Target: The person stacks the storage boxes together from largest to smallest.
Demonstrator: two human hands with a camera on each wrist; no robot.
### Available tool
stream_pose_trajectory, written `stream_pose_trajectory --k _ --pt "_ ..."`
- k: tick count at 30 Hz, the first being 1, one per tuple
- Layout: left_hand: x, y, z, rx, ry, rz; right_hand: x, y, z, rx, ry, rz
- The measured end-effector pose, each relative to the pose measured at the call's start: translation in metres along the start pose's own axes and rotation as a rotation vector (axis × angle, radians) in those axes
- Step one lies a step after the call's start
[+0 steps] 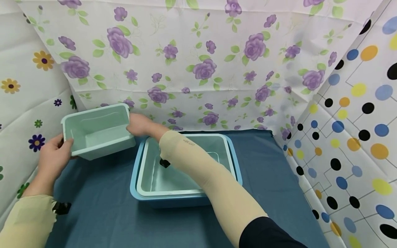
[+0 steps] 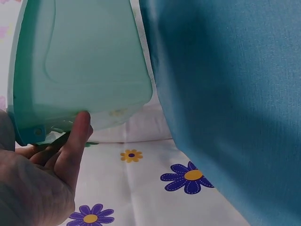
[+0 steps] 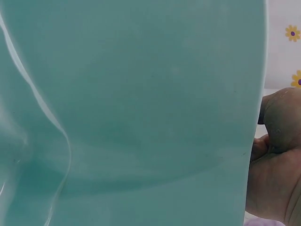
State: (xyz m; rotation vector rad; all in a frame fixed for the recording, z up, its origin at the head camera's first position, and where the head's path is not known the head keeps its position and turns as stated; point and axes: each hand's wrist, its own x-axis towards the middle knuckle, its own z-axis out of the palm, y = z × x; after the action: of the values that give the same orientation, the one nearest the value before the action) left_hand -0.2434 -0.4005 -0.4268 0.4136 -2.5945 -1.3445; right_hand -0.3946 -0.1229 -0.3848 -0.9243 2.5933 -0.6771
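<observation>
A small pale-green plastic bin point(image 1: 103, 150) is held up at the left, tilted with its opening toward the head camera. My left hand point(image 1: 53, 156) grips its left end, thumb over the rim. At the opposite end, my right hand point(image 1: 141, 124) holds the rim, its fingertips partly hidden. The left wrist view shows the bin's outside point(image 2: 94, 52) above the left hand point(image 2: 47, 183). Pale-green plastic fills most of the right wrist view, beside the right hand point(image 3: 277, 155); I cannot tell which bin that surface belongs to.
A larger pale-green bin point(image 1: 173, 181) sits nested inside a light-blue bin point(image 1: 134, 182) on the blue cloth point(image 1: 102, 210). My right forearm crosses above them. A purple-flowered curtain point(image 1: 186, 38) hangs behind, with patterned sheets at both sides.
</observation>
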Motion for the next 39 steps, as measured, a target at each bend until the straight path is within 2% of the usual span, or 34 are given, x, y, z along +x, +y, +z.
stream_pose_trajectory --k 9,18,29,39 --pt "-0.003 0.004 -0.001 -0.014 0.038 -0.010 -0.005 -0.002 -0.004 -0.017 0.012 -0.021" --pt "-0.009 0.013 -0.002 -0.002 0.068 0.010 -0.014 -0.006 -0.006 -0.010 0.066 0.009" --pt "-0.012 0.019 -0.004 0.066 0.138 0.029 -0.025 -0.012 -0.010 0.030 0.101 0.053" --pt "-0.015 0.026 -0.004 0.042 0.175 0.054 -0.034 -0.015 -0.017 0.033 0.118 0.018"
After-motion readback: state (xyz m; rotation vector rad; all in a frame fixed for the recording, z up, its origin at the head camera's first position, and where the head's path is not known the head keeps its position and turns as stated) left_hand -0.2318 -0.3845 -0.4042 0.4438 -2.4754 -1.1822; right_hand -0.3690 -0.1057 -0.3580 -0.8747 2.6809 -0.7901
